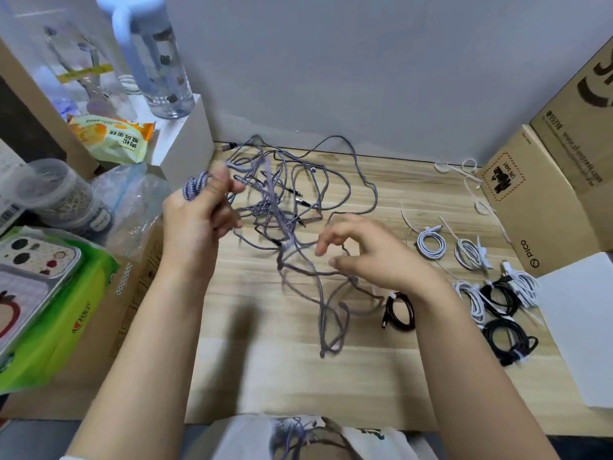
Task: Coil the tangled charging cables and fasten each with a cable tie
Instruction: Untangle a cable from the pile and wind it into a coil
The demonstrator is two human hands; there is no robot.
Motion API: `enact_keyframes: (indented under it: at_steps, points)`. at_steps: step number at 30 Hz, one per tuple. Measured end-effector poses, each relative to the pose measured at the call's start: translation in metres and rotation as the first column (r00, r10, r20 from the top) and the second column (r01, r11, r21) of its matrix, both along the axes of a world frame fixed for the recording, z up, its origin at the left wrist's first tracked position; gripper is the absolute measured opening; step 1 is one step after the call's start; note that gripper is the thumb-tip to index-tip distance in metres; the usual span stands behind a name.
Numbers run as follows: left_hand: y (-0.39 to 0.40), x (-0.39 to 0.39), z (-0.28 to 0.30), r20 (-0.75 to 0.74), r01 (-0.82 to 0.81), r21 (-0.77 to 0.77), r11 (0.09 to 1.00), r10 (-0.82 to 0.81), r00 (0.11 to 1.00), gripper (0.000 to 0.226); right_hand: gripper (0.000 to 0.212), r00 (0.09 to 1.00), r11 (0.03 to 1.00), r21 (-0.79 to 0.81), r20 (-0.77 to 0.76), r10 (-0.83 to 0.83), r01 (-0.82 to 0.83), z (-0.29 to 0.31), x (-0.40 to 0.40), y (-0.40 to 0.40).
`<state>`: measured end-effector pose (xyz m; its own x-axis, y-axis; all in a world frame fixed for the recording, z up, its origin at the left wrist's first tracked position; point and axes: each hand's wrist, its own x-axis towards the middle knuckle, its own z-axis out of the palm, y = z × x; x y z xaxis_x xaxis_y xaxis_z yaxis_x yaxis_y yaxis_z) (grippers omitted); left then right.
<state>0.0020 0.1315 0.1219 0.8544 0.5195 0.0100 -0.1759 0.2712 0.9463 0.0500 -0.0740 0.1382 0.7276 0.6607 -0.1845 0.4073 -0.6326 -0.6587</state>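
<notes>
braided cables (282, 194), seemingly matt wood table (265, 360)

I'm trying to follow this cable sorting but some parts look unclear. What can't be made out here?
All in the head view:
- Tangle: the number of separate cables is lost in crossing strands.
- Strands near the right hand: motion-blurred, so its grip is unclear.
- Coil in the left hand: mostly behind the fingers.
- Ties on the finished coils: too small to check.
- Phone: cut off by the left edge.
</notes>
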Motion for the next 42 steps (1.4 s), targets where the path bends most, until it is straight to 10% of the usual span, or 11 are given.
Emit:
enact_keyframes:
  at_steps: [3, 6, 9, 14, 17, 21, 26, 31, 35, 42]
  points:
    - [-0.012, -0.003, 0.005, -0.010, -0.018, 0.217, 0.976, 0.021, 1.000, 0.025, 0.034, 0.900, 0.854, 0.447, -0.433, -0.052, 0.265, 0.007, -0.009, 0.006]
    - [-0.025, -0.004, 0.009, 0.030, 0.017, 0.362, 0.932, -0.030, 0.999, 0.020, 0.033, 0.732, 0.671, 0.536, -0.681, -0.016, 0.513, 0.019, -0.014, 0.013]
    - [-0.032, -0.006, 0.006, 0.090, 0.000, 0.579, 0.816, -0.064, 0.994, 0.020, 0.057, 0.634, 0.635, 0.547, -0.765, 0.114, 0.546, 0.028, -0.016, 0.014]
    - [-0.029, -0.005, -0.002, 0.004, 0.053, 0.819, 0.571, -0.099, 0.995, 0.050, 0.018, 0.729, 0.590, 0.563, -0.682, -0.065, 0.579, 0.023, -0.018, 0.011]
    - [-0.032, -0.002, -0.002, -0.306, 0.411, 0.671, 0.617, -0.273, 0.912, 0.040, 0.022, 0.815, 0.603, 0.596, -0.554, -0.169, 0.530, 0.025, -0.021, 0.011]
    - [-0.038, -0.002, -0.001, -0.544, 0.805, 0.207, 0.556, -0.618, 0.567, 0.036, 0.020, 0.811, 0.529, 0.653, -0.573, -0.122, 0.541, 0.025, -0.022, 0.010]
    - [-0.027, -0.013, 0.001, -0.206, 0.933, -0.109, 0.344, -0.926, 0.317, 0.033, 0.019, 0.816, 0.486, 0.674, -0.553, -0.168, 0.556, 0.016, -0.018, 0.007]
    - [-0.033, -0.008, 0.007, 0.411, 0.947, -0.309, 0.085, -0.886, 0.214, 0.030, 0.016, 0.764, 0.492, 0.636, -0.637, -0.100, 0.595, 0.001, -0.022, 0.012]
    - [-0.041, -0.002, 0.015, 0.643, 0.851, -0.526, 0.012, -0.649, 0.407, 0.028, 0.025, 0.697, 0.617, 0.547, -0.717, -0.004, 0.566, -0.016, -0.033, 0.019]
    - [-0.044, 0.012, 0.013, 0.431, 0.571, -0.696, 0.436, -0.384, 0.817, 0.023, 0.033, 0.695, 0.829, 0.394, -0.719, 0.008, 0.397, -0.018, -0.041, 0.020]
